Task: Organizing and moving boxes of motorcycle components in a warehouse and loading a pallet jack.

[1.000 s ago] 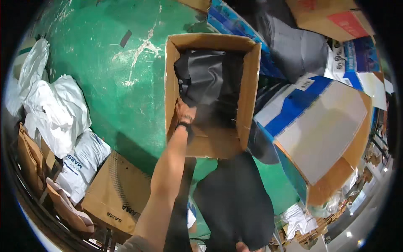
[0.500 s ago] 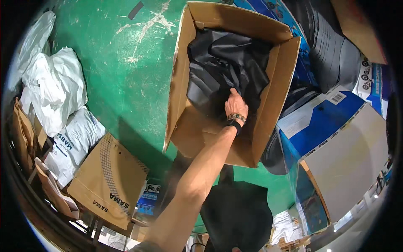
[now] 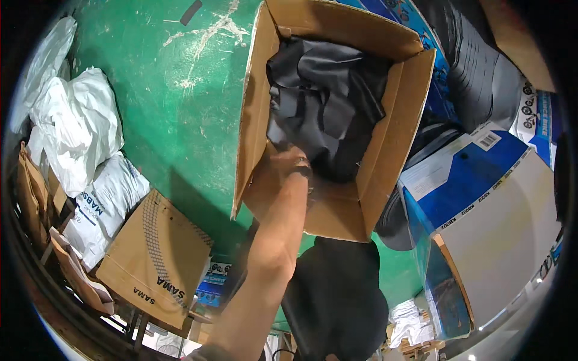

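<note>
An open cardboard box (image 3: 394, 138) stands on the green floor, with a pile of black, leathery sheets (image 3: 328, 102) inside. My left hand (image 3: 288, 163), with a dark band at the wrist, reaches into the box at the near edge of the pile. It touches the black sheets and its fingertips are hidden beneath them. Another black sheet (image 3: 334, 295) hangs just below the box, close to my body. My right hand is out of view.
White plastic bags (image 3: 78, 129) and a flattened carton (image 3: 153, 259) lie on the left. A blue and white box (image 3: 494, 222) stands to the right, with a stack of dark sheets (image 3: 475, 72) behind it. Green floor (image 3: 180, 102) lies left of the open box.
My left hand has moved from the middle of the black pile to its near left edge. The view has shifted, so the box sits more centrally.
</note>
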The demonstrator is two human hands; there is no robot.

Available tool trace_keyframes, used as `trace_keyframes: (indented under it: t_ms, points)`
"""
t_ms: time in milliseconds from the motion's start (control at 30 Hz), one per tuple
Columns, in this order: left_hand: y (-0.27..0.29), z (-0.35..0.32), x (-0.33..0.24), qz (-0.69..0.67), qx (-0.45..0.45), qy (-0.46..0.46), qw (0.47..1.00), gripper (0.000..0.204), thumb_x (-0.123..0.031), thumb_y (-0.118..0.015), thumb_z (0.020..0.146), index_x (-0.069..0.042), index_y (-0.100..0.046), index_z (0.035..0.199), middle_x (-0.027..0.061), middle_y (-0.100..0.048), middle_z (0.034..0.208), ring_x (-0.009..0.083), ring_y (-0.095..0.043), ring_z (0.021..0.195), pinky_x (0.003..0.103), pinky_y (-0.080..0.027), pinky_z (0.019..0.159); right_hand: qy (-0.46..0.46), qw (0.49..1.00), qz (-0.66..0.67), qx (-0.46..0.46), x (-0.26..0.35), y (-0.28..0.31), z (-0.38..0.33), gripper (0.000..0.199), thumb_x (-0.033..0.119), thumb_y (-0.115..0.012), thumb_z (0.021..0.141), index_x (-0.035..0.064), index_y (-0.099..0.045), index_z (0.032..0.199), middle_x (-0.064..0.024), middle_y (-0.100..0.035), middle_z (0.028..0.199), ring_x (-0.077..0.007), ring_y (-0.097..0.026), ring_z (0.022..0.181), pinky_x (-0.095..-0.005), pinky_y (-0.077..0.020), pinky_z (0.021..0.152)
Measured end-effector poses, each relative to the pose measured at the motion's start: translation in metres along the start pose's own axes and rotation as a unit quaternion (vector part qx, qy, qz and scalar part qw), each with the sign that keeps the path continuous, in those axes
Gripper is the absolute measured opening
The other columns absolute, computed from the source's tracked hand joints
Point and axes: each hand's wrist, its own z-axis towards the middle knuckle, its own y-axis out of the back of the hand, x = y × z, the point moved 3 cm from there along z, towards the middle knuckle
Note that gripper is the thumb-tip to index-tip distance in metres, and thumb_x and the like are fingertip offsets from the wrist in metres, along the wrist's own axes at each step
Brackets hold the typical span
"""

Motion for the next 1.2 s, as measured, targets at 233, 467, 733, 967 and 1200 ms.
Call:
trace_keyframes:
  t_ms: [233,467,733,967,1200]
  points:
    - [-0.015,0.104,0.062,-0.128,-0.102,0.186,0.969,0.023,-0.034,-0.078,0.071,-0.014,-0.069,0.077,0.0073,-0.063,0.11,0.0265,-0.063,0.101,0.035,-0.054,0.075,-0.062,0.996,-0.044,-0.034,-0.007,0.011,0.005,0.091,0.042,-0.073,0.079,0.0031,-0.025,0.146,-0.0155,-0.049,0.131,-0.0258,-0.047,0.117,-0.037,-0.0385,0.096]
    - [0.031,0.043,0.104,-0.336,-0.267,0.154,0.89,0.033,-0.045,-0.071,0.075,-0.017,-0.069,0.094,0.0042,-0.07,0.088,0.0222,-0.069,0.087,0.034,-0.054,0.078,-0.035,0.997,0.069,0.026,-0.008,0.015,-0.003,0.056,0.028,-0.069,0.087,0.0048,-0.049,0.135,-0.0113,-0.059,0.118,-0.0214,-0.055,0.107,-0.0382,-0.0478,0.084]
    - [0.167,-0.179,0.063,-0.543,-0.219,-0.34,0.736,0.03,-0.019,-0.065,0.086,0.0,-0.058,0.109,0.0131,-0.066,0.094,0.0242,-0.059,0.084,0.033,-0.046,0.08,0.104,0.989,0.098,0.039,0.022,0.011,-0.018,0.061,0.022,-0.07,0.085,0.0052,-0.044,0.137,-0.0129,-0.056,0.122,-0.0248,-0.054,0.108,-0.0391,-0.0476,0.086]
    - [0.288,-0.29,0.049,-0.277,-0.338,-0.362,0.823,0.026,-0.014,-0.065,0.084,0.003,-0.054,0.099,0.0226,-0.056,0.087,0.0411,-0.055,0.078,0.047,-0.043,0.068,0.146,0.98,0.117,0.065,0.026,0.014,-0.03,0.065,0.016,-0.072,0.083,0.0056,-0.039,0.139,-0.0142,-0.053,0.126,-0.0278,-0.054,0.109,-0.04,-0.0473,0.088]
    - [0.255,-0.291,-0.017,-0.13,-0.187,-0.427,0.875,0.07,-0.025,-0.077,0.073,-0.003,-0.046,0.131,0.0212,-0.048,0.131,0.0397,-0.051,0.115,0.045,-0.043,0.097,0.166,0.977,0.115,0.067,0.021,0.019,-0.026,0.074,0.012,-0.076,0.079,0.0046,-0.035,0.14,-0.014,-0.051,0.128,-0.0265,-0.052,0.111,-0.0382,-0.0476,0.088]
